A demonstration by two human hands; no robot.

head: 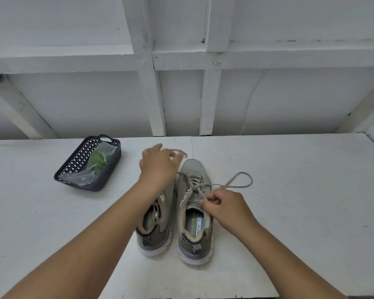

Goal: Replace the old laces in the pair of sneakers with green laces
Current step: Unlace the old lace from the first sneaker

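Note:
Two grey sneakers stand side by side on the white table, toes pointing away from me. My right hand (224, 207) pinches the old grey lace (240, 180) of the right sneaker (194, 212) near its tongue; a loop of that lace lies on the table to the right. My left hand (159, 162) hovers over the toe of the left sneaker (154, 229) and holds a loop of its grey lace (180, 152), blurred. The green laces (97, 159) lie in a clear plastic bag inside the dark basket.
A dark perforated plastic basket (73, 162) sits at the left back of the white table (289, 212). A white wooden framed wall (156, 93) rises right behind the table. The table's front edge runs at the bottom right.

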